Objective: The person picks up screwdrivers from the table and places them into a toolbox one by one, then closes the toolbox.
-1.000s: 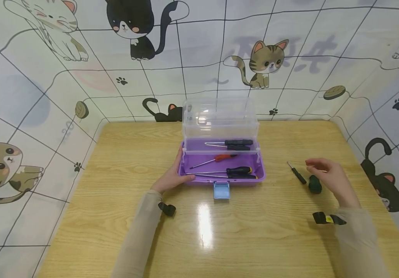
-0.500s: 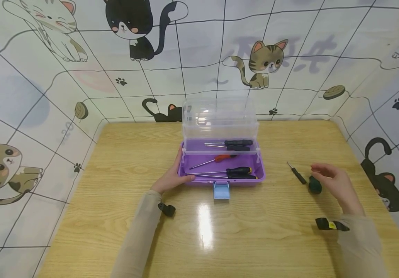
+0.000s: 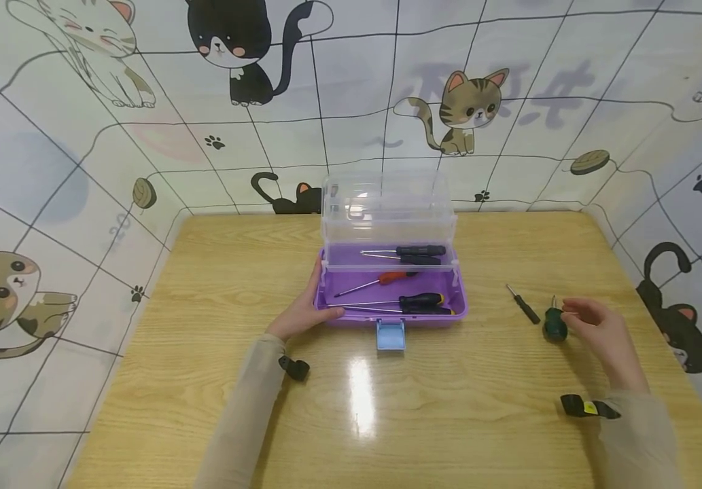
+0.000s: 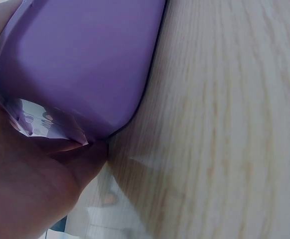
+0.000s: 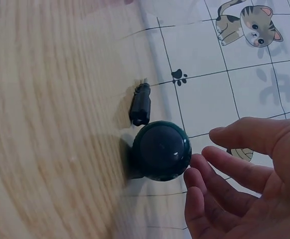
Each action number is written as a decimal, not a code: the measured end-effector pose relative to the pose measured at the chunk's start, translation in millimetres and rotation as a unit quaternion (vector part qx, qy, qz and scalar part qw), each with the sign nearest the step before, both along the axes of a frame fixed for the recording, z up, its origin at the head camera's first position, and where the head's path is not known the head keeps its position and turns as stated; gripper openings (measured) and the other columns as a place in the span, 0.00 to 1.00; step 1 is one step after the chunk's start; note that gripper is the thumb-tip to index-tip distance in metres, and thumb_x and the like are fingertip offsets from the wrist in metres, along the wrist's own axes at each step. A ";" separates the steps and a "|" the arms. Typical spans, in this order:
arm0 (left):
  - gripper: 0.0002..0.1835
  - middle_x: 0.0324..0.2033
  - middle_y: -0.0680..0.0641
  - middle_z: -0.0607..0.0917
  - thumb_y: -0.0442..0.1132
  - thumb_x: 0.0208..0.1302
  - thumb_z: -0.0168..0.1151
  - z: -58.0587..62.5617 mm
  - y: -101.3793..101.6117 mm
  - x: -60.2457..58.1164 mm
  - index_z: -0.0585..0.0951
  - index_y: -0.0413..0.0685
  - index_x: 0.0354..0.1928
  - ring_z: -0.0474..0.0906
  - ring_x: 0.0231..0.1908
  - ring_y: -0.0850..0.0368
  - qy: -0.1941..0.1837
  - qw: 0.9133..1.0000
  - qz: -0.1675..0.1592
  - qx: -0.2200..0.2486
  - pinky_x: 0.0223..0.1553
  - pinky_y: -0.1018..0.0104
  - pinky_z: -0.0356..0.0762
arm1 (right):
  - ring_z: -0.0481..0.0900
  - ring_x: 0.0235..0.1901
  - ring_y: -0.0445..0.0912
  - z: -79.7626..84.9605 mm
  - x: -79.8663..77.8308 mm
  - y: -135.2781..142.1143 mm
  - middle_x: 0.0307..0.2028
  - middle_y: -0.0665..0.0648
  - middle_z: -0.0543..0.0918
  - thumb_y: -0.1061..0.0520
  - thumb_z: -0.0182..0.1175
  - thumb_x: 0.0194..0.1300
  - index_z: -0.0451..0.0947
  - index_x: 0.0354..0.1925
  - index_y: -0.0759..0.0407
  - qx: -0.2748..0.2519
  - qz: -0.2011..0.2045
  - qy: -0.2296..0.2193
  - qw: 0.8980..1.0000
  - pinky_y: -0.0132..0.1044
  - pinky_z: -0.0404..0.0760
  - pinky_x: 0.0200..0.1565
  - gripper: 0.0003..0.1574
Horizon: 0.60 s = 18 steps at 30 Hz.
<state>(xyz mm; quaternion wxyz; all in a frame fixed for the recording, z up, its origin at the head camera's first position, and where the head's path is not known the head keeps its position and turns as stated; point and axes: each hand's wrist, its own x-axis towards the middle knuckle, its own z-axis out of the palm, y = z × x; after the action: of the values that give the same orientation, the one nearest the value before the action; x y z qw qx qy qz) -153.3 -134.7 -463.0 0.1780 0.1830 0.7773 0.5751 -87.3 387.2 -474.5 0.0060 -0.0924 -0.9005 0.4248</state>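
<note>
My left hand (image 3: 298,314) grips the left end of a purple toolbox (image 3: 462,293), thumb over the front rim and fingers along the side. In the left wrist view the toolbox wall (image 4: 90,55) fills the upper left, beside the palm. On the right, a stubby screwdriver (image 3: 554,326) with a dark green handle lies on the table, its shank pointing away. My right hand (image 3: 601,333) hovers just right of it, fingers loosely bent and holding nothing. The right wrist view shows the fingertips right at the round handle end (image 5: 162,151).
A small black screwdriver (image 3: 527,311) lies left of the stubby one. Inside the toolbox are several screwdrivers, one a red-handled screwdriver (image 3: 392,277). Its clear lid (image 3: 387,210) stands raised at the back, and a blue latch (image 3: 390,335) hangs in front. Cat-patterned walls surround the table.
My right hand has drawn back toward the right and nearer to me, uncovering the stubby screwdriver's shank. The left hand and the toolbox stay where they were.
</note>
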 end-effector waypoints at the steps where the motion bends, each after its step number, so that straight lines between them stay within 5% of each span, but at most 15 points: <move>1: 0.60 0.67 0.55 0.31 0.40 0.50 0.67 -0.1 0.3 0.1 0.27 0.64 0.67 0.34 0.65 0.52 -0.001 1.000 0.000 0.000 0.61 0.47 0.39 | 0.68 0.35 0.27 0.6 1.2 -0.2 0.41 0.45 0.74 0.46 0.54 0.62 0.67 0.55 0.66 0.010 0.001 -0.003 1.000 0.22 0.68 0.30 0.31; 7: 0.60 0.67 0.56 0.31 0.40 0.50 0.67 -1.3 0.3 -0.3 0.27 0.65 0.66 0.33 0.65 0.55 -0.006 1.000 0.004 -0.005 0.61 0.49 0.38 | 0.65 0.35 0.26 1.7 4.6 -2.3 0.45 0.51 0.72 0.44 0.52 0.62 0.65 0.57 0.66 0.005 -0.014 -0.035 0.999 0.22 0.69 0.30 0.34; 18: 0.60 0.67 0.56 0.31 0.40 0.50 0.67 0.8 1.3 -0.3 0.27 0.65 0.67 0.33 0.65 0.56 -0.009 1.000 0.005 -0.006 0.62 0.50 0.38 | 0.63 0.37 0.28 -9.2 9.0 -7.6 0.50 0.66 0.70 0.41 0.53 0.60 0.61 0.60 0.68 0.027 -0.013 -0.023 0.999 0.21 0.68 0.30 0.40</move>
<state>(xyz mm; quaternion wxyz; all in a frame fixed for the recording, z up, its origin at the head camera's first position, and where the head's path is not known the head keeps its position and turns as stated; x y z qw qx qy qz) -153.6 -133.5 -462.3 0.1835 0.1724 0.7799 0.5730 -78.3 379.5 -483.7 -0.0069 -0.1132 -0.9104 0.3978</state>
